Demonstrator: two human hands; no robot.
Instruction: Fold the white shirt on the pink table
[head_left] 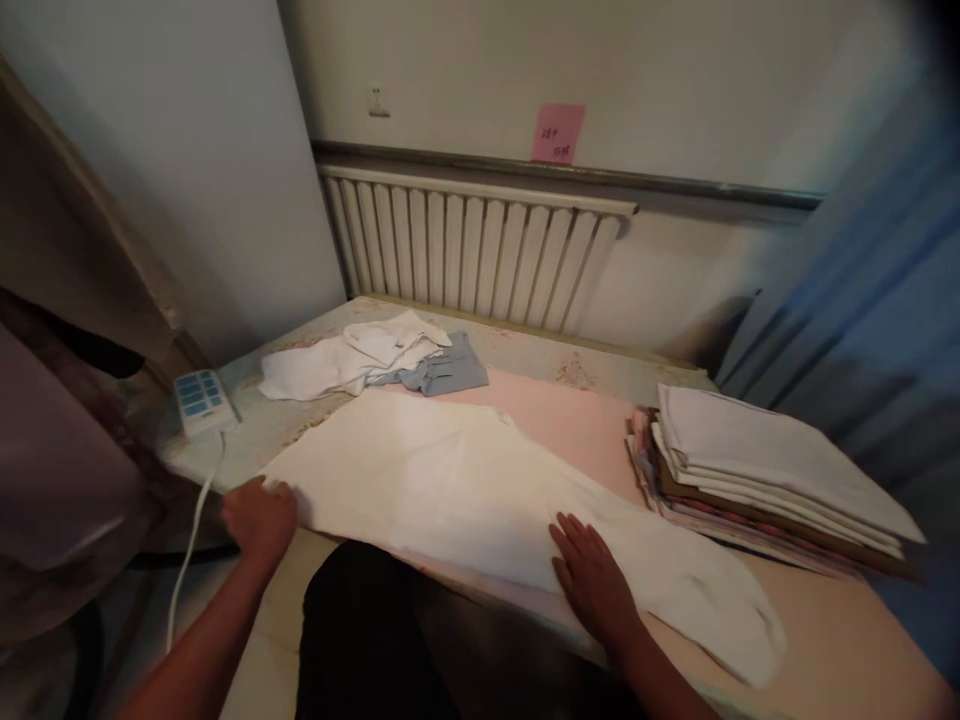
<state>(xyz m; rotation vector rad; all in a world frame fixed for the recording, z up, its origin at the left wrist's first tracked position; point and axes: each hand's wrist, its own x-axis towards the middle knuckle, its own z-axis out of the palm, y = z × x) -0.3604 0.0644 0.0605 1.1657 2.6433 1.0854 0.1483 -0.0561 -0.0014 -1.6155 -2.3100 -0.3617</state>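
Note:
A long white garment (pixel 442 470) lies spread along the near side of the table, narrowing toward a rounded end at the right. My left hand (pixel 261 515) is closed at its left corner, with the fingers on the cloth's edge; the thumb side faces the garment. On the right half of the cloth, my right hand (pixel 589 570) lies flat, palm down and fingers stretched out. Behind the garment are a crumpled white cloth (pixel 352 355) and a grey-blue cloth (pixel 454 368), partly under the white one.
A folded stack of fabrics (pixel 780 480) sits at the table's right. At the left edge lies a white power strip (pixel 202 400) with a trailing cord (pixel 196 530). Pink padding (pixel 577 425) covers part of the table. A radiator (pixel 472 245) and a blue curtain (pixel 847 330) border it.

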